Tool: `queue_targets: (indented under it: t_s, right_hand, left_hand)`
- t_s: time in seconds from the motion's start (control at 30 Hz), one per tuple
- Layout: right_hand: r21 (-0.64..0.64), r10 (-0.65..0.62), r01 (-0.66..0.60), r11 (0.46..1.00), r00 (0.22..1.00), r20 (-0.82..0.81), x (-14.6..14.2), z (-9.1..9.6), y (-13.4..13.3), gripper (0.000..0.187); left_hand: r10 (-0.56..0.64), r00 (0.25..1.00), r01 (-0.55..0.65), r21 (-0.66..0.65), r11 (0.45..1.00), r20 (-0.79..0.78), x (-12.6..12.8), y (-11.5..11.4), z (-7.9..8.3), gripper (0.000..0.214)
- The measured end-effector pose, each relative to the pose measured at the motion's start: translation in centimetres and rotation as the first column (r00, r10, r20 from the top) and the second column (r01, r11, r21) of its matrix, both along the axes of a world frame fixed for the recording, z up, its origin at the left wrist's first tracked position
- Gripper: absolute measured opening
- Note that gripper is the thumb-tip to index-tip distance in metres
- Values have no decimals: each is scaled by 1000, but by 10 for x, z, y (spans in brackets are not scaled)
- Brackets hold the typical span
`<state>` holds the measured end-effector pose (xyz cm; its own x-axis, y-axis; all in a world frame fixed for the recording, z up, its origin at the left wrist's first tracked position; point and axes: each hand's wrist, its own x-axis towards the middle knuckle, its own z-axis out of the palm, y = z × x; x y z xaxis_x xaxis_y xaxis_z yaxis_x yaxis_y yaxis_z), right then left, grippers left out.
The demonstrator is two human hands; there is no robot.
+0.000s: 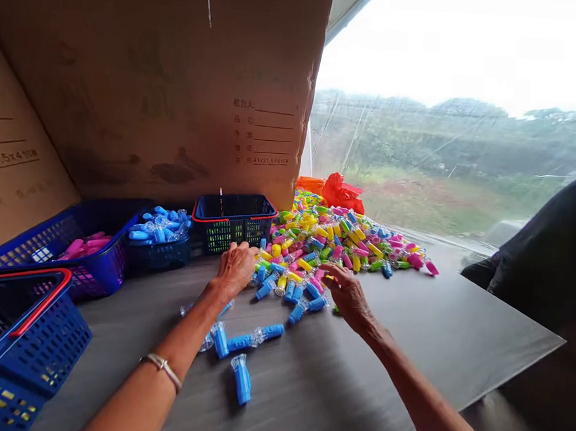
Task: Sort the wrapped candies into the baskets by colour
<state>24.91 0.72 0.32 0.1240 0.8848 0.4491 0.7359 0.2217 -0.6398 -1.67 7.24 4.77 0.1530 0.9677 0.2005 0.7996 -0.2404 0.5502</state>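
Note:
A heap of small plastic pieces, shaped like toy torches with clear faceted heads, covers the far middle of the table in blue, pink, yellow and green. At the heap's left edge is my left hand, its fingers bent toward the pieces and partly hidden; I see nothing held in it. My right hand is at the near right edge, fingers apart and reaching over the pieces. Blue torch-shaped pieces lie between the hands. Closer to me, a few more, including one blue piece, are scattered beside my left forearm.
A dark basket with red handles stands behind my left hand. Leftward are a basket of blue pieces, a blue basket with pink pieces and a red-handled basket. Cardboard rises behind. A dark-clothed person is at right.

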Motion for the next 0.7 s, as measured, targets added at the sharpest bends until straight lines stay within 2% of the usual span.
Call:
queue_targets:
  t_s: [0.07, 0.17, 0.23, 0.33, 0.5, 0.7]
  right_hand:
    - [16, -81, 79, 997, 992, 101, 1, 3, 18, 38]
    - [-30, -175, 185, 982, 964, 201, 14, 4, 47, 48]
    - [-62, -153, 174, 983, 954, 258, 21, 1, 61, 49]
    - [-111, -85, 136, 984, 922, 377, 19, -5, 72, 43]
    - [-180, -23, 145, 973, 837, 546, 5, -11, 71, 30]
    - [-174, 15, 132, 976, 755, 656, 0, -13, 61, 30]
  left_hand:
    - [-90, 990, 89, -12, 996, -109, 8, 19, 1, 27]
    - [-212, 928, 207, -49, 977, -307, 12, 34, -7, 40]
    - [-254, 879, 245, -74, 967, -405, 13, 38, -15, 50]
    - [-273, 843, 258, -96, 961, -464, 14, 37, -26, 56]
    - [-270, 837, 256, -96, 962, -476, 13, 20, -30, 52]
    - [-210, 807, 202, -77, 976, -551, 2, -22, -28, 43]
